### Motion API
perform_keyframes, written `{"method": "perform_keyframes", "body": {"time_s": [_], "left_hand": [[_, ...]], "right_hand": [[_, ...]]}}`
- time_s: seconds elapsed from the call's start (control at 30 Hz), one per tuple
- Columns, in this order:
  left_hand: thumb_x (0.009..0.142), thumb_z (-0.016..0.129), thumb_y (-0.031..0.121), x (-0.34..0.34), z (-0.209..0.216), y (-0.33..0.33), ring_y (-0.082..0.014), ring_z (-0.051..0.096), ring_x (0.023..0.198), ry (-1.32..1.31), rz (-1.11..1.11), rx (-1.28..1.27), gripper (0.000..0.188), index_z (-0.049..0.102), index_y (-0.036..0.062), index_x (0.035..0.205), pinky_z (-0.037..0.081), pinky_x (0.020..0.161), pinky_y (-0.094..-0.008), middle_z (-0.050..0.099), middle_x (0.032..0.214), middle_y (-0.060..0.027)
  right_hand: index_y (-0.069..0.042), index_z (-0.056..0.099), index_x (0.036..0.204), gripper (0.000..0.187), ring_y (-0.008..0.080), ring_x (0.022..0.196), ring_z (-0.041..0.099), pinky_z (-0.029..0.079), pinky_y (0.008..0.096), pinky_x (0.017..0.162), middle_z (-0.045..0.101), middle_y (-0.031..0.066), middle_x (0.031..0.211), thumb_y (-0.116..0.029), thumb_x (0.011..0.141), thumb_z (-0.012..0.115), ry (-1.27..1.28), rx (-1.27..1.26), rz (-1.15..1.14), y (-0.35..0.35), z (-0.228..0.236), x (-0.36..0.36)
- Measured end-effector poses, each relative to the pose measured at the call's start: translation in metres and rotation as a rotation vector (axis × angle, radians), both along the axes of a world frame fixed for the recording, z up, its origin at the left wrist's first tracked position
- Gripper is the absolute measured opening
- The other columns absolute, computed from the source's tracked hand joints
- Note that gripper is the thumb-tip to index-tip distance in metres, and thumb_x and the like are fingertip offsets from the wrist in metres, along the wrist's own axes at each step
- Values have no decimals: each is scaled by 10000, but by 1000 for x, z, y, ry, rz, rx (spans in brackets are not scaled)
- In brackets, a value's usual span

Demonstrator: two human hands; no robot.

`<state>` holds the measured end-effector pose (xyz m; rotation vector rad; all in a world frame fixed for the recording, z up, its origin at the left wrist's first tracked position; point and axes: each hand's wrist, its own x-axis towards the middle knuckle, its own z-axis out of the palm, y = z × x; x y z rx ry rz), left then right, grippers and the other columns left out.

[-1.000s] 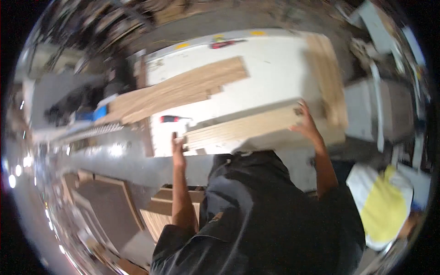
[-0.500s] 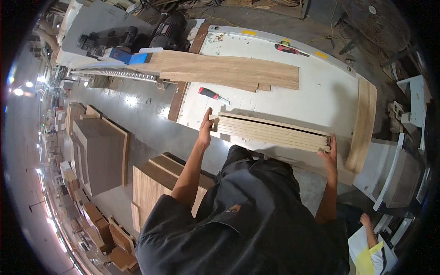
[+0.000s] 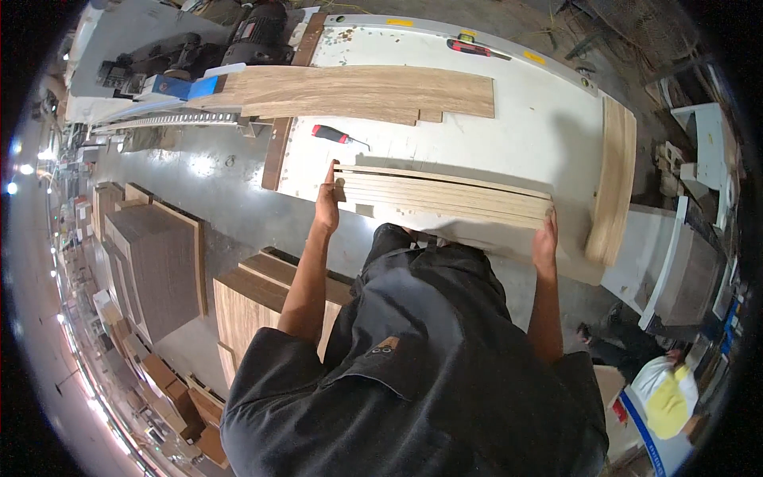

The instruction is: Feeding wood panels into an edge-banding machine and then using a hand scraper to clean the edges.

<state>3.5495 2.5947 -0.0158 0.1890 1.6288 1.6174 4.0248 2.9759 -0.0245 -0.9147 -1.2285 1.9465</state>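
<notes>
Between my two hands is a stack of thin wood-look planks (image 3: 445,195), held on edge so that their pale long edges face up. My left hand (image 3: 327,203) grips the stack's left end, its fingers up along the end faces. At the right end my right hand (image 3: 546,235) presses against the planks, fingers closed on them. A narrow dark gap runs between the farthest plank and the others. The stack is over the near edge of the white worktable (image 3: 524,143). Beyond it lies a red-and-black handled tool (image 3: 331,134) with a thin bent metal tip.
Wood-look planks (image 3: 366,91) lie across the table's far part, others (image 3: 612,183) along its right end. A long level (image 3: 381,21) borders the far edge, near a red-and-black tool (image 3: 469,48). Plank stacks (image 3: 159,262) stand left. Another person (image 3: 668,389) is at lower right.
The farthest plank has closed up toward the rest of the stack, and the ends look more even. The whole view has shifted, and more of the other person shows at lower right.
</notes>
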Motion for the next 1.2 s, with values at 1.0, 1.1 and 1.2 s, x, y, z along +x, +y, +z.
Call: {"method": "perform_keyframes", "body": {"time_s": [1.0, 1.1, 1.2], "left_hand": [[703, 944, 499, 72, 83, 118, -448, 305, 1564, 1423, -740, -376, 1207, 342, 1, 1623, 189, 1275, -614, 386, 1669, -234], [660, 925, 590, 121, 102, 164, -430, 413, 1502, 1425, -1112, -523, 1254, 354, -26, 1591, 238, 1286, -581, 483, 1585, -231], [733, 921, 431, 127, 98, 176, -391, 550, 1359, 1444, -1121, -609, 957, 467, -3, 1454, 403, 1204, -490, 590, 1426, -206]], "right_hand": [[-122, 195, 1705, 1304, 304, 1579, 306, 290, 441, 1295, 303, 170, 1720, -325, 697, 997, -216, 467, 256, 21, -7, 19], [-157, 244, 1695, 1221, 303, 1551, 370, 342, 443, 1274, 331, 130, 1717, -321, 728, 972, -530, 796, 351, 45, -3, 22], [-169, 401, 1605, 968, 292, 1453, 498, 419, 429, 1220, 488, 88, 1612, -265, 791, 915, -534, 740, 378, 53, 9, 19]]}}
